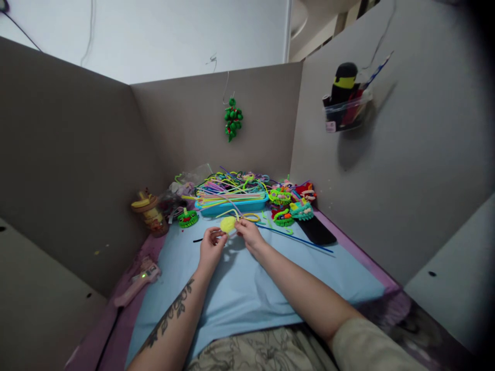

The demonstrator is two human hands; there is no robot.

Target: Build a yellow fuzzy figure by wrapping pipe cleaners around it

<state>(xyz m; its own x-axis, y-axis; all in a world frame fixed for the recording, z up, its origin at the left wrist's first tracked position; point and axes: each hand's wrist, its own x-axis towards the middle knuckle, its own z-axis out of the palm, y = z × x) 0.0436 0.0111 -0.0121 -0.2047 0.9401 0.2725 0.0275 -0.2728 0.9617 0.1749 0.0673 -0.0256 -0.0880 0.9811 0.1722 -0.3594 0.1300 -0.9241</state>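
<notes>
Texture of the yellow disc (228, 224) too small to tell, sleeve (369, 345) cut off by bottom edge

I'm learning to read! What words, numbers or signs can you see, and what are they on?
No text can be read.
Sticker on the clear wall bin: too small.
Printing on the tumbler: too blurred.
Pink glue gun: a green light shows, but no readable characters.

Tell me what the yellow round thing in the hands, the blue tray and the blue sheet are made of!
Yellow round thing: perhaps fuzzy craft wire, from its matt, soft look; any fibres are too blurry to see. Blue tray: probably smooth plastic, from its stiff, even-coloured side. Blue sheet: maybe thin cloth or paper, matt, with soft creases.
</notes>
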